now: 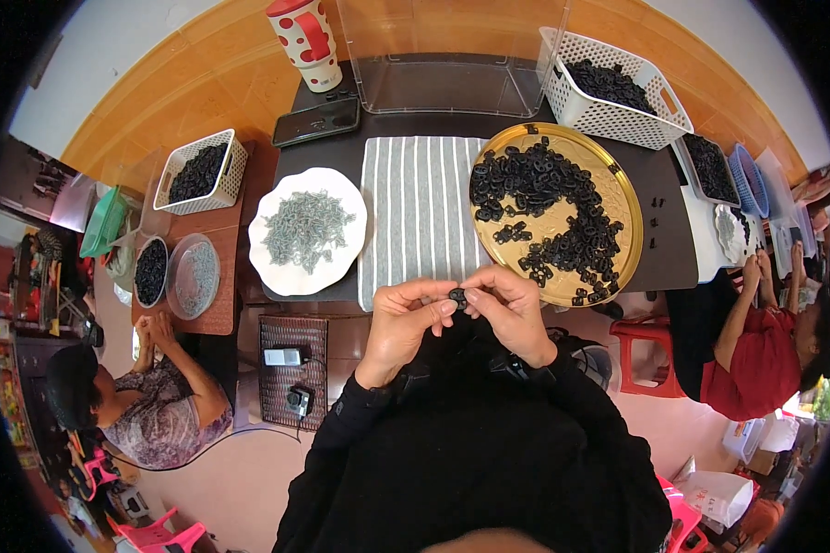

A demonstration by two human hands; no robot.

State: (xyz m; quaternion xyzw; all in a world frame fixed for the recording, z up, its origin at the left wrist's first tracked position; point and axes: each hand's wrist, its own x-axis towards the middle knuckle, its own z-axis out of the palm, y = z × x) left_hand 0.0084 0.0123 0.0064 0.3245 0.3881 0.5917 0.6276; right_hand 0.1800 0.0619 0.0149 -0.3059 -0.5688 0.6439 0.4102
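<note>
While both forearms reach up from the lower edge, the left hand and the right hand meet just past the near edge of the dark tabletop, in front of the striped cloth. Between them sits a small black piece, rounded in outline; the thumb and index finger of each hand pinch it from either side, so both are grasping the same part. Its finer detail is too small to tell.

To the left of the cloth stands a white scalloped plate bearing a heap of little silvery-grey parts. To the right, a round gold tray carries many black pieces, spread in a curve with a small cluster apart from the rest. Beyond the tray is a white perforated basket filled with more black parts. A clear plastic box stands behind the cloth, with a dark phone and a red-and-white spotted tumbler to its left. Seated at either side are a person in a patterned top and another in red.
</note>
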